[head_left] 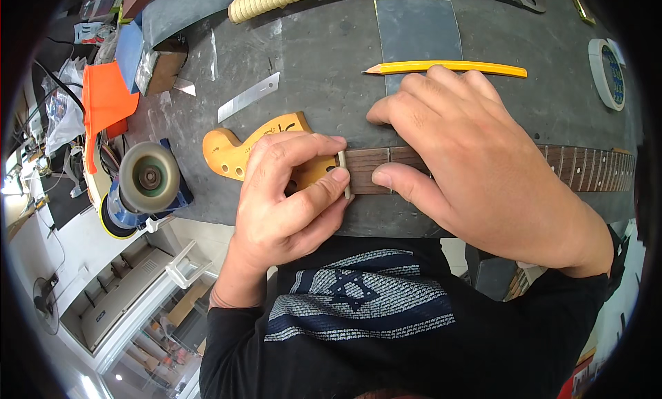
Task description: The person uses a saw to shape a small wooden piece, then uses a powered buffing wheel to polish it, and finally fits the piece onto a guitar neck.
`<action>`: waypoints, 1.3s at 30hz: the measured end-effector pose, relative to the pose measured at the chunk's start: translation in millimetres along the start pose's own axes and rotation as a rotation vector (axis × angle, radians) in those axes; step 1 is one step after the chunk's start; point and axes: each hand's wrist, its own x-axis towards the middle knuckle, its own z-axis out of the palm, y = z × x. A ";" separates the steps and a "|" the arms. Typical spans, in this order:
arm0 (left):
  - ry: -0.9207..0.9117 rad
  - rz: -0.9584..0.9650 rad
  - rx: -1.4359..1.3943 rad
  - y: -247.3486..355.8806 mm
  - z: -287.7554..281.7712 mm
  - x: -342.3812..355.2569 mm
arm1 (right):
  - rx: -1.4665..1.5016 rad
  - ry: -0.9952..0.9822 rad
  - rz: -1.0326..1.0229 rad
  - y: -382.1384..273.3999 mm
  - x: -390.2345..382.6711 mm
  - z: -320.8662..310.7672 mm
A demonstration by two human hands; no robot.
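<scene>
Currently, the left hand (pixel 286 206) is pinching a thin pale strip (pixel 346 173) at the end of the guitar neck (pixel 369 162), with the index finger resting near the strip's far end and the thumb lying against its side. The neck is lying across the grey bench (pixel 324 75), just beyond the person's black shirt (pixel 358 354), its yellow head (pixel 237 156) pointing left and its dark, fretted face turning upward. Over that face the right hand (pixel 458 154) is arching with thumb and fingers spread apart, the thumb hanging over the frets and the fingers reaching past the far edge. Whether the thumb is touching the wood, I cannot tell. Beside those knuckles a yellow pencil (pixel 483 69) is lying across a dark square sheet (pixel 418 30). A flat metal blade (pixel 249 96) is resting beyond the head, while a round wheel (pixel 149 178) is standing left of it. Farther right, a tape roll (pixel 598 74) is sitting near the bench's edge.
</scene>
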 end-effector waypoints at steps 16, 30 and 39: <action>-0.052 -0.040 -0.016 3.2 -3.6 4.9 | 0.049 -0.028 0.000 1.8 1.0 -3.5; -0.037 -0.049 -0.013 1.8 0.5 3.2 | 0.061 -0.046 0.003 3.3 1.3 -4.1; 0.196 0.018 -0.315 4.6 -0.2 -16.5 | 0.015 0.139 -0.076 -8.7 5.6 -3.0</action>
